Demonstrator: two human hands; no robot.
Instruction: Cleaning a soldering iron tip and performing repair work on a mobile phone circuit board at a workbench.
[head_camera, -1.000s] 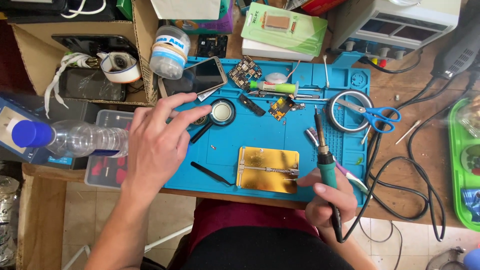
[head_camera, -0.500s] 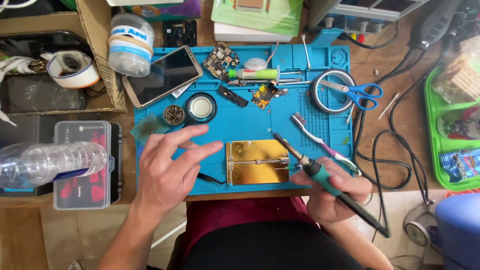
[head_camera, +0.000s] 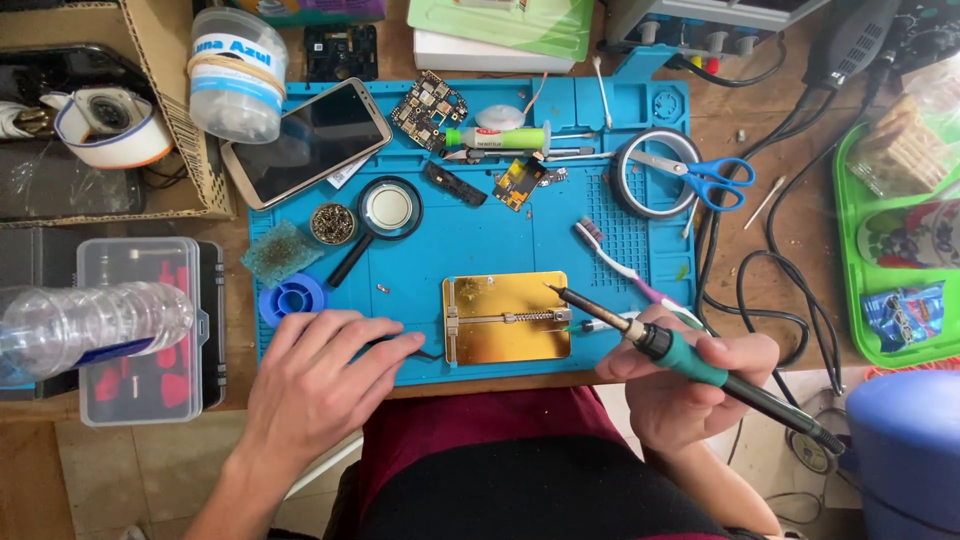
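The right hand (head_camera: 690, 385) holds a soldering iron (head_camera: 680, 350) like a pen; its grip is pinched on the green handle, and the dark tip points up and to the left, just over the right upper corner of the gold board holder (head_camera: 507, 318). This holder lies flat on the near part of the blue work mat (head_camera: 470, 245), which covers the wooden surface (head_camera: 790, 225). The left hand (head_camera: 320, 385) rests palm down on the near left edge of the mat, with its fingers spread and holding nothing; the fingertips lie close to the holder's left side. Just beyond this hand is a blue ring-shaped spool (head_camera: 293, 298), and further a magnifying glass (head_camera: 385, 212) and a smartphone (head_camera: 312, 140). A toothbrush (head_camera: 620, 265) lies slanted to the right of the holder, near the right hand. Blue scissors (head_camera: 700, 172) lie on a tape roll (head_camera: 655, 172) at the far right of the mat.
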